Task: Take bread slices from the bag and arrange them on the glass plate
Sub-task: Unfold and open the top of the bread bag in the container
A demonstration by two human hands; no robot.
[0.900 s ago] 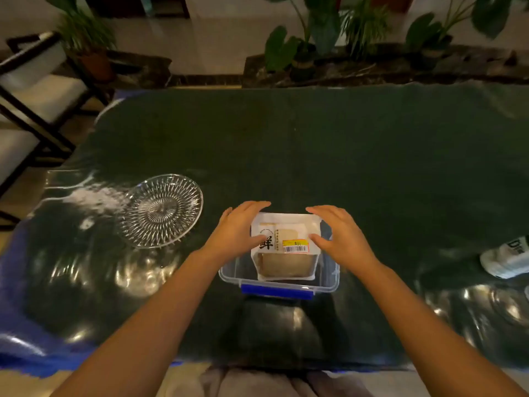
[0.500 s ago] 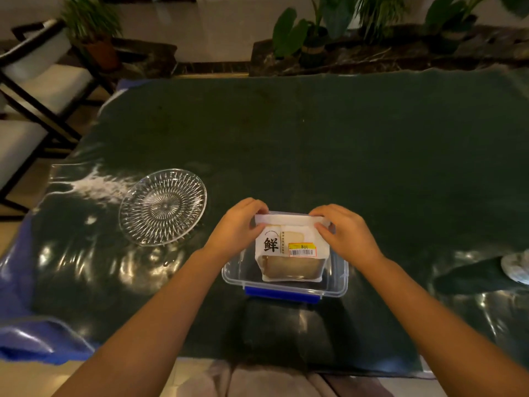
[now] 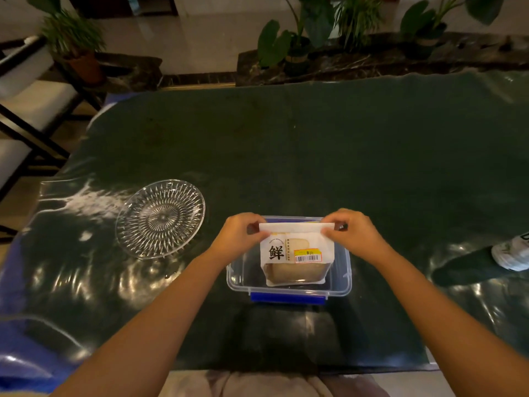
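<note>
both hands [image 3: 297,239] pinch the bread bag [image 3: 296,253] over the clear container [image 3: 340,285].

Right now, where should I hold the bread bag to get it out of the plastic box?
Grip the bread bag by its flat sealed top strip, one corner in each hand, from above. It stands upright in the clear plastic box, so only that top edge clears the walls. The left hand and right hand already pinch there.
</note>
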